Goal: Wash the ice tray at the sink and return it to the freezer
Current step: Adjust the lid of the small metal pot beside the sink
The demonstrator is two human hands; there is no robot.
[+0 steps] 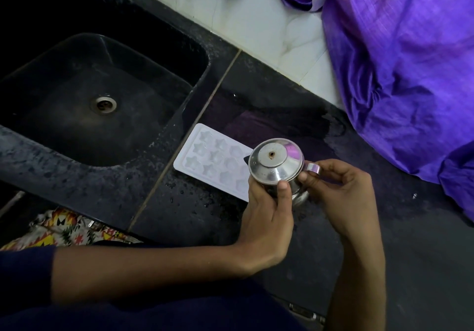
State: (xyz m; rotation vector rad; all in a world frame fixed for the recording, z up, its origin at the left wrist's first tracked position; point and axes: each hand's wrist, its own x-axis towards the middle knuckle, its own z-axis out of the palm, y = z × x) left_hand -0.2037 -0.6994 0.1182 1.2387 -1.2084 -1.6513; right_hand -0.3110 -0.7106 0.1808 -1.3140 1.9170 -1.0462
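With both hands, left (pixel 266 202) and right (pixel 336 187), we grip the lidded steel jug (pixel 277 166); the white star-moulded plastic ice tray (pixel 202 158) lies just beyond, nearer our left.

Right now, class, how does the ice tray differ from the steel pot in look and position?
The ice tray is flat, white plastic; the steel pot is round, shiny metal. The tray lies on the counter; the pot is held above it by both hands, left and right. Both are beside the sink.
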